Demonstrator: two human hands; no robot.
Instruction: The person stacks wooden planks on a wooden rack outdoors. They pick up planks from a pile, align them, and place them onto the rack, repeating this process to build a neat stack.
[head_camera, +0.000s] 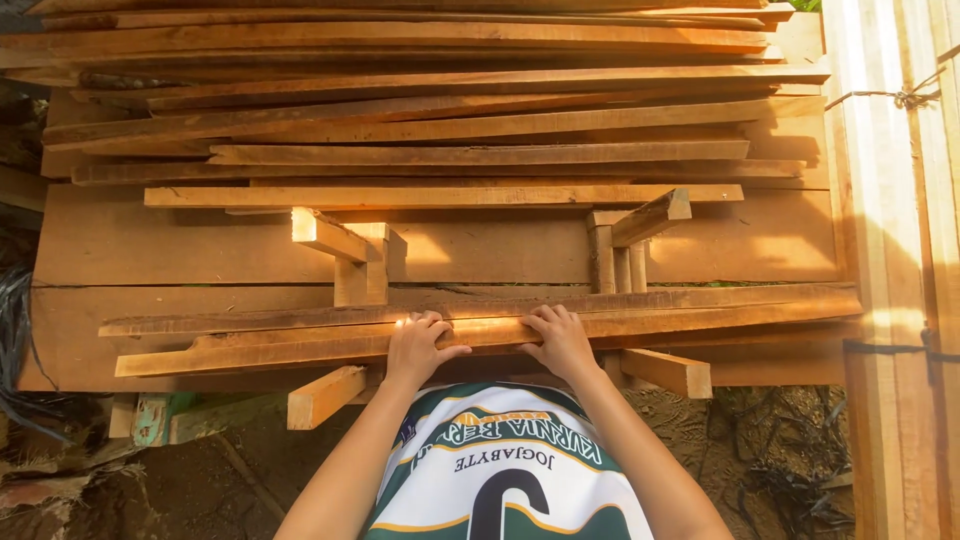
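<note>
Both of my hands rest on the nearest long wooden plank (300, 345), which lies across two wooden trestle frames. My left hand (418, 348) grips its near edge, fingers curled over the top. My right hand (560, 340) holds the same plank a little to the right, fingers over the top. A second thin plank (650, 300) lies just behind it. The left trestle (345, 255) and the right trestle (635, 235) stick up between this pair and the big stack beyond.
A large stack of long planks (450, 120) fills the far side. Pale upright boards tied with cord (890, 250) stand at the right. Bare dirt and dark debris (780, 460) lie below, with scrap wood (150, 415) at the lower left.
</note>
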